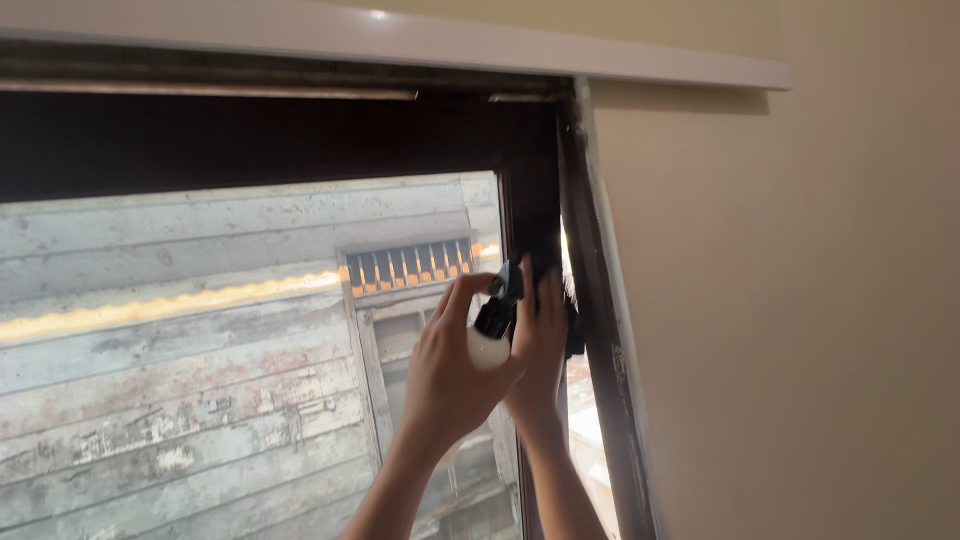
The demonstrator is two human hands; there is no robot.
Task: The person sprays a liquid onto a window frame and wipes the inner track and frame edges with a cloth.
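Observation:
My left hand (450, 370) grips a small white spray bottle (487, 349) with a black trigger head, my index finger curled over the top. The nozzle points toward the dark vertical window frame (530, 210). Just behind the bottle, my right hand (540, 335) presses flat against that frame. A dark cloth (573, 335) shows at the right edge of this hand, held between palm and frame. Most of the cloth is hidden by the hand.
The window pane (200, 340) fills the left side and shows a weathered wooden building outside. A white trim board (400, 35) runs across the top. A beige wall (800, 300) stands to the right of the frame.

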